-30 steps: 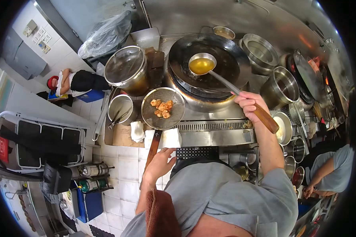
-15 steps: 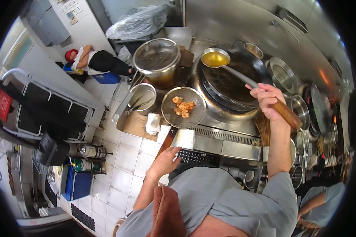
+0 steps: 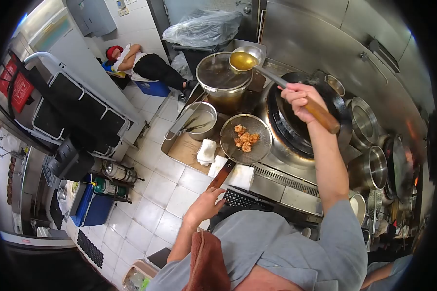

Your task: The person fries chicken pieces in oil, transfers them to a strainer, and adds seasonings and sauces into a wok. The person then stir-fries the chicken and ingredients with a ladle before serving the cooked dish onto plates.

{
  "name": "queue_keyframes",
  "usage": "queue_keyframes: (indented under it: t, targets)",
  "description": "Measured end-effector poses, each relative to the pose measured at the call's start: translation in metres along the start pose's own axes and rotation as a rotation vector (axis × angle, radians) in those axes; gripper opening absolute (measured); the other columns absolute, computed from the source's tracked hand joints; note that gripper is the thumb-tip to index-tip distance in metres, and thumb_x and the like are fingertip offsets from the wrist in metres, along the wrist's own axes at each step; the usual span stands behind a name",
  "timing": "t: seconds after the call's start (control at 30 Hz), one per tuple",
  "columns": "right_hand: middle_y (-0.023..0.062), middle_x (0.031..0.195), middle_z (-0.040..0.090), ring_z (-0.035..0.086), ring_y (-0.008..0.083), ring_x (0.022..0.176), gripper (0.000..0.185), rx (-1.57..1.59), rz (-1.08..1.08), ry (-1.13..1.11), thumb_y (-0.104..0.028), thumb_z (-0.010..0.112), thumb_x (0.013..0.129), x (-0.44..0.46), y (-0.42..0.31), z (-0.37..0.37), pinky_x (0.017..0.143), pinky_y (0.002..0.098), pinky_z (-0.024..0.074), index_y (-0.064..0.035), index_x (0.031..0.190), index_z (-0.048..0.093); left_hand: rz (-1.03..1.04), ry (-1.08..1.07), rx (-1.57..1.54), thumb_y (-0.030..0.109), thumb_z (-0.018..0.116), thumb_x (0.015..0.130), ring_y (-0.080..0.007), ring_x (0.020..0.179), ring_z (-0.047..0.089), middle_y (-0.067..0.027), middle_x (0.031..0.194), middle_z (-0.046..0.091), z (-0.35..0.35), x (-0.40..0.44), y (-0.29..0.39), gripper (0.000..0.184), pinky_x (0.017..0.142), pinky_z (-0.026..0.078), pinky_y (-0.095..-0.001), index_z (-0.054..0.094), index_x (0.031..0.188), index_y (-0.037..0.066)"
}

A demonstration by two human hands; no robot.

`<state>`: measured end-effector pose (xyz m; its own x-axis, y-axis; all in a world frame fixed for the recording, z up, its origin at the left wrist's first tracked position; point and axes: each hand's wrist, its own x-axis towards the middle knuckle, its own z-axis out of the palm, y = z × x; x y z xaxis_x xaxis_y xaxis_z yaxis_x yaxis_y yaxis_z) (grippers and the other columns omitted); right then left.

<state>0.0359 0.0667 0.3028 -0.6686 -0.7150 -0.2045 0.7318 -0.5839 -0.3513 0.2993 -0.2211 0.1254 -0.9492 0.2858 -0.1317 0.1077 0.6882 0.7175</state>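
My right hand [image 3: 300,103] is closed round the wooden handle of a ladle [image 3: 268,73]. Its bowl is full of clear yellow oil and hangs over the right edge of a lidded pot [image 3: 226,72]. Below it, a round mesh strainer [image 3: 258,151] holds several browned fried pieces [image 3: 246,139]. My left hand [image 3: 205,206] lies at the lower end of the strainer's wooden handle, fingers loose and apart, not wrapped round it. A dark wok [image 3: 287,114] sits on the burner under my right forearm, partly hidden by it.
A steel pot with utensils [image 3: 203,116] stands left of the strainer, near folded white cloths [image 3: 207,152]. Steel bowls [image 3: 363,121] line the right back. A person [image 3: 148,67] reclines by the far wall; another person's sleeve [image 3: 398,272] shows at lower right. A bagged bin [image 3: 201,29] stands behind.
The ladle with oil has moved left from above the wok to the lidded pot's edge. The view has shifted, so the scene sits farther right. My left hand stays by the strainer handle.
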Motion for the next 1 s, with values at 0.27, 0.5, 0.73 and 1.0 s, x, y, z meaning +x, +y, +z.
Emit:
queue_keyframes:
  t: [0.27, 0.5, 0.73, 1.0]
  targets:
    - [-0.0026, 0.064, 0.046, 0.044, 0.0037, 0.045, 0.029, -1.099, -0.231, 0.238, -0.002, 0.06, 0.083, 0.025, 0.037, -0.043, 0.034, 0.0212, 0.0389, -0.002, 0.11, 0.049, 0.0, 0.057, -0.097, 0.013, 0.062, 0.086, -0.0251, 0.083, 0.066, -0.0162, 0.097, 0.065, -0.01, 0.007, 0.008, 0.03, 0.076, 0.052, -0.0352, 0.059, 0.112, -0.001]
    - [0.0002, 0.067, 0.05, 0.045, 0.0057, 0.045, 0.069, -1.297, -0.345, 0.342, -0.001, 0.061, 0.081, -0.053, 0.035, -0.055, 0.035, 0.0221, 0.0397, -0.0033, 0.143, 0.03, -0.094, 0.686, -0.403, 0.009, 0.059, 0.091, -0.0098, 0.067, 0.059, -0.0062, 0.083, 0.062, -0.068, 0.036, -0.025, 0.038, 0.058, 0.047, -0.0233, 0.047, 0.127, 0.003]
    - [-0.0005, 0.062, 0.046, 0.043, 0.0072, 0.044, 0.073, -1.239, -0.36, 0.631, 0.0, 0.059, 0.079, -0.181, 0.021, -0.086, 0.036, 0.0244, 0.04, -0.003, 0.144, 0.026, 0.092, 0.797, -0.629, 0.009, 0.064, 0.089, -0.0065, 0.069, 0.054, -0.0031, 0.083, 0.059, -0.135, 0.068, 0.003, 0.048, 0.06, 0.044, -0.0202, 0.042, 0.131, 0.001]
    - [-0.0031, 0.064, 0.044, 0.043, 0.0054, 0.046, 0.042, -1.046, -0.327, 0.693, -0.003, 0.059, 0.083, -0.22, 0.045, -0.13, 0.037, 0.0233, 0.0386, -0.0015, 0.122, 0.046, 0.058, 0.814, -0.346, 0.016, 0.062, 0.091, -0.0044, 0.058, 0.051, -0.0003, 0.064, 0.057, -0.116, 0.094, 0.039, 0.023, 0.054, 0.038, -0.0191, 0.066, 0.093, -0.006]
